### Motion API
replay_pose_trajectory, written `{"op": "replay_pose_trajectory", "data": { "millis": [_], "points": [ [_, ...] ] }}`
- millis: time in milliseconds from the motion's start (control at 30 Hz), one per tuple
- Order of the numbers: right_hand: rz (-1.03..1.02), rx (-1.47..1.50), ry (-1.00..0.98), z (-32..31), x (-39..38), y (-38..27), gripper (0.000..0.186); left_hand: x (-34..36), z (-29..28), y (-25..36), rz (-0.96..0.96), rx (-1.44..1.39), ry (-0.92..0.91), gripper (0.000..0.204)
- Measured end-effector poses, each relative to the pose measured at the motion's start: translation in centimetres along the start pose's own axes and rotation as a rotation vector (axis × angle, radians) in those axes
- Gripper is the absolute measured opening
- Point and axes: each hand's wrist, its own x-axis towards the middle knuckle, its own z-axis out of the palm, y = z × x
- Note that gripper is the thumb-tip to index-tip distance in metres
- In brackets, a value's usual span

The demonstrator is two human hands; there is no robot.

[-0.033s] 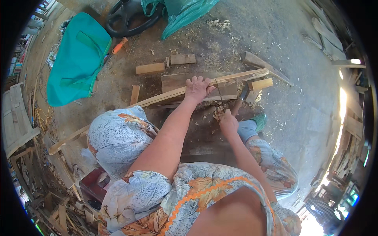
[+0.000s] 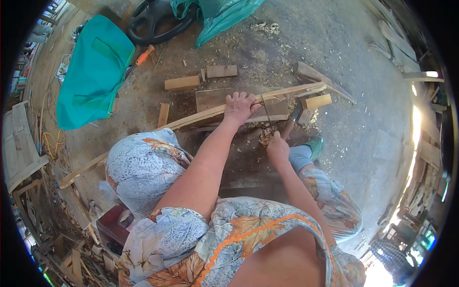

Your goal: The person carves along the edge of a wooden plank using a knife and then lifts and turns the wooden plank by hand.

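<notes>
My left hand (image 2: 240, 108) is closed over a long, pale wooden strip (image 2: 203, 115), pressing it down on a flat board (image 2: 210, 99). The strip runs slantwise from beside my left knee up to the right. In my right hand (image 2: 278, 147) is a narrow hand saw (image 2: 267, 111). Its thin blade crosses the strip just right of my left fingers; its teeth are too small to make out, and my fist hides the grip. Close by, a hatchet-like tool (image 2: 297, 113) with a dark metal head rests by a wood block (image 2: 317, 102), its handle partly behind my right hand.
Short wood blocks (image 2: 182, 83) and a thick wooden piece (image 2: 315, 75) lie beyond the board, among shavings. A green bag (image 2: 95, 71), an orange-handled tool (image 2: 145, 55), a black steering wheel (image 2: 162, 21) and a green plastic bag (image 2: 222, 19) lie farther off. Scrap wood lines both sides.
</notes>
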Motion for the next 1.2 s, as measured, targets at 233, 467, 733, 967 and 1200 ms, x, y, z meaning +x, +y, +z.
{"op": "replay_pose_trajectory", "data": {
  "millis": [233, 467, 733, 967, 1200],
  "points": [
    [-0.092, 0.032, 0.049, -1.4, 4.7, -3.0, 0.016, -0.2, 0.0, 0.7, 0.021, 0.018, 0.042, 0.034],
    [-0.056, 0.016, 0.03, -0.9, 4.7, -2.3, 0.015, 0.0, 0.1, 0.8, 0.012, -0.018, 0.021, 0.033],
    [0.049, 0.016, -0.023, 0.4, 0.7, -0.1, 0.015, 0.5, 0.1, 0.2, -0.013, -0.031, 0.015, 0.032],
    [-0.024, 0.013, -0.016, -1.8, 6.0, -3.3, 0.016, 0.6, 0.1, 0.9, 0.0, -0.013, 0.019, 0.033],
    [-0.001, 0.013, -0.041, -0.4, 1.1, -0.9, 0.016, 0.3, -0.4, -0.2, -0.031, -0.012, -0.016, 0.035]
  ]
}}
